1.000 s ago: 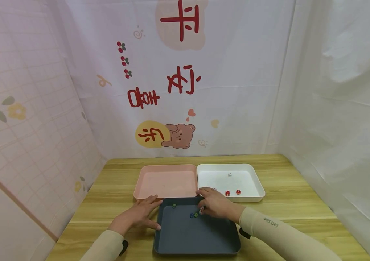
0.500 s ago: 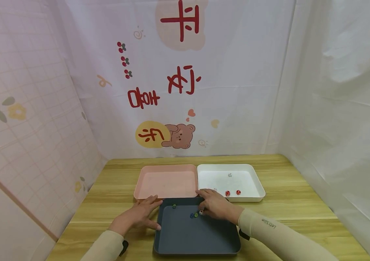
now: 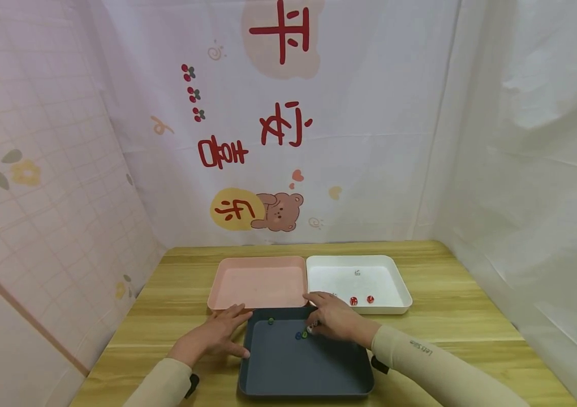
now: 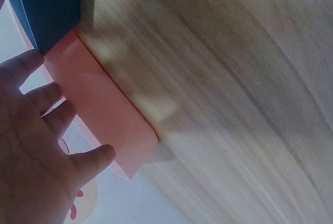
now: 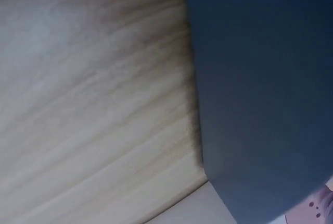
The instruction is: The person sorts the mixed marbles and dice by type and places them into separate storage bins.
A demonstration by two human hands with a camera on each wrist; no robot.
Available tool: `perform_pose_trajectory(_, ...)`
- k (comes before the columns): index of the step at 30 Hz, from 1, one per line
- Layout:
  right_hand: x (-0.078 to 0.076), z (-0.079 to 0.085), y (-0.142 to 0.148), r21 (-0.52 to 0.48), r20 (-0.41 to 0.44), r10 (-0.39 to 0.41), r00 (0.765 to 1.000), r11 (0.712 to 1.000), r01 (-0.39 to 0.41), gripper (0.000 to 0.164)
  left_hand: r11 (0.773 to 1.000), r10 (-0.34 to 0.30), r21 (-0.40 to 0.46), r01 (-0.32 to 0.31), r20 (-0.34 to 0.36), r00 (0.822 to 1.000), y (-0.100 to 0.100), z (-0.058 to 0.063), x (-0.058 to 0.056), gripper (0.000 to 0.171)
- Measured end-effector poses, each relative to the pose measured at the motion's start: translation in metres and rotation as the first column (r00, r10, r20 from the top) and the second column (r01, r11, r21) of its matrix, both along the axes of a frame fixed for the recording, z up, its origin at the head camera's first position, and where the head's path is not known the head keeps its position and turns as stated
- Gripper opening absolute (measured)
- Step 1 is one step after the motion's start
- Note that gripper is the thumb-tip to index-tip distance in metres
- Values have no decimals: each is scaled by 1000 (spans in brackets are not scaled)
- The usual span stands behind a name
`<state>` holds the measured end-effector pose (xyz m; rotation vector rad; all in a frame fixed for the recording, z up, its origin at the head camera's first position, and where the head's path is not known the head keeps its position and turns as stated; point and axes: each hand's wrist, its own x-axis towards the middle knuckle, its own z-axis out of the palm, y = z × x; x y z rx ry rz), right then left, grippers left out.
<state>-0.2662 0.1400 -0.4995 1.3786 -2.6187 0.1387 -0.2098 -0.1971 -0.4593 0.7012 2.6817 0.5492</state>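
Left hand (image 3: 217,333) spread, right hand (image 3: 336,317) pinching a white die (image 3: 311,329), we should avoid nudging the green piece (image 3: 304,335) beside that hand.

I see smooth, matt plastic in the dark grey tray (image 3: 309,367). The pink tray (image 3: 258,282) and the white tray (image 3: 329,272) look like smooth plastic to me too. On my feed the table (image 3: 451,316) shows wood grain. The backdrop (image 3: 370,141) is matt, softly creased cloth; the right sleeve (image 3: 446,367), smooth fabric. The red dice (image 3: 353,301) look like glossy plastic.
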Motion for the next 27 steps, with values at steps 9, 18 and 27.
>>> perform_pose_trajectory(9,-6,16,10,-91,6,-21,1000,996,22,15,1000,-6,3,6,-3,1000,-1,1,-1,93)
perform_pose_trajectory(18,-8,23,18,-106,46,-95,994,989,99,15,1000,-9,12,9,-5,1000,-2,0,-2,93)
perform_pose_trajectory(27,-11,23,25,-116,35,-132,991,984,135,13,1000,-13,15,13,-8,1000,-2,1,0,93)
